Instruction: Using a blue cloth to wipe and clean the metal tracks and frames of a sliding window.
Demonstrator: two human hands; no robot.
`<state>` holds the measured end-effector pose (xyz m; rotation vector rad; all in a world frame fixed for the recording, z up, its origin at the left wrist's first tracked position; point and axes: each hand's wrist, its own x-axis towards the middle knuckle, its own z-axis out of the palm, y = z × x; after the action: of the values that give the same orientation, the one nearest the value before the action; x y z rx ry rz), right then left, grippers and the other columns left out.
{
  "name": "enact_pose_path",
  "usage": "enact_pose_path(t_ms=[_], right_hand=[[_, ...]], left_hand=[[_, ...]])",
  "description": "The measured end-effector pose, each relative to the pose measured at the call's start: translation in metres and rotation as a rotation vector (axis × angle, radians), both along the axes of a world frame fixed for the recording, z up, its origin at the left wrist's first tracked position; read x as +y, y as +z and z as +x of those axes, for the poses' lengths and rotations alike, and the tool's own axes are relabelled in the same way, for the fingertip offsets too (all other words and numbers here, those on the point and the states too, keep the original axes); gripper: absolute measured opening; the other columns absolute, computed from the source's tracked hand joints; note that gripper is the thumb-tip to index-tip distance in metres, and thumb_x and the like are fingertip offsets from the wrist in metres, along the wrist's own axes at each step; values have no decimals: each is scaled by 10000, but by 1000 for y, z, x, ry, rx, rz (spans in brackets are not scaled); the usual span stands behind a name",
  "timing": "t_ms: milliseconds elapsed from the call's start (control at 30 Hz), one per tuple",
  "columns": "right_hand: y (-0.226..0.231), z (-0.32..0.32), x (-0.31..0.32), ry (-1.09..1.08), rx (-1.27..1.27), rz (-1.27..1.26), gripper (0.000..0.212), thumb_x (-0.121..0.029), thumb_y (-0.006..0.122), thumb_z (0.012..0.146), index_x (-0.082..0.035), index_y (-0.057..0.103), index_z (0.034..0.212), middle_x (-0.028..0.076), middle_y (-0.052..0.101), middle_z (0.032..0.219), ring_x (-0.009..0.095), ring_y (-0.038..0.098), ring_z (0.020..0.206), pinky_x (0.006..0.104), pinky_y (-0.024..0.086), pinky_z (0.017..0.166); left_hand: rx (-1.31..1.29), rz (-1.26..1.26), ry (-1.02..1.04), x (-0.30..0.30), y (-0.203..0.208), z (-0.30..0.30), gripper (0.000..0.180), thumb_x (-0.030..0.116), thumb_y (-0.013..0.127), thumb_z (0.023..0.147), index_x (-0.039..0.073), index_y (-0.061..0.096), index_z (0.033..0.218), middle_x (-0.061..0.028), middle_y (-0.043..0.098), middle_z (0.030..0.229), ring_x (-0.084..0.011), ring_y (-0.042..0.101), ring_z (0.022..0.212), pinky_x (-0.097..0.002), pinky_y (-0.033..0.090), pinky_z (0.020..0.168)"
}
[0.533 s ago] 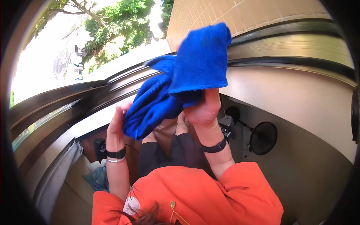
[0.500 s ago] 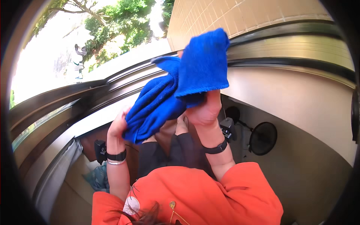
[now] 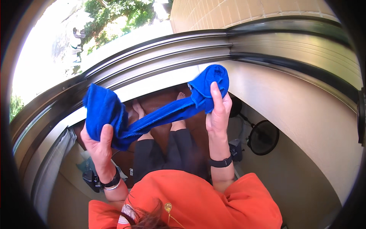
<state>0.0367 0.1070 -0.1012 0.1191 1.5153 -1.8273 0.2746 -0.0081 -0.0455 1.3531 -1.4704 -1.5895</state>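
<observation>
Blue cloth (image 3: 164,117) held in both hands, spanning the gap between them as a narrow, creased strip above the person's legs. Left hand (image 3: 100,147): gripping one bunched end, thumb on the near side, cloth rising past the fingers. Right hand (image 3: 219,114): gripping the other end, gathered into a rounded bundle above the thumb. Hands well apart; the right-hand end lies higher in view. Black band (image 3: 221,163) on right wrist; another black band and a silver bracelet (image 3: 113,186) on left. Beyond the cloth: pale ledge (image 3: 152,84), then window track (image 3: 160,53). Bare feet on brown floor (image 3: 190,129) below.
</observation>
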Motion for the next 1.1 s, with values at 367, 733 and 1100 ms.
enact_pose_path(t_ms=[367,733,1100], right_hand=[[-29,-49,-3,111,936,541,238,-133,519,894,23,513,1073,120,634,889,217,619,765,321,472,681],[-42,-51,-4,279,1453,938,512,-120,677,720,-103,525,1209,95,604,838,295,613,708,376,477,584],[-60,76,-64,742,1675,842,515,-73,502,747,135,425,1213,-10,468,612,53,516,449,179,430,402]], left_hand=[[104,-59,-8,18,9,-98,436,317,474,908,-101,542,1015,-139,569,1023,-175,545,895,-278,411,816],[-32,-223,-84,16,-28,-118,107,77,596,835,-28,615,844,-129,560,914,-179,515,847,-264,411,735],[-56,-139,117,16,-14,-88,222,126,478,924,-67,581,965,-29,561,907,-73,481,819,-203,388,765]])
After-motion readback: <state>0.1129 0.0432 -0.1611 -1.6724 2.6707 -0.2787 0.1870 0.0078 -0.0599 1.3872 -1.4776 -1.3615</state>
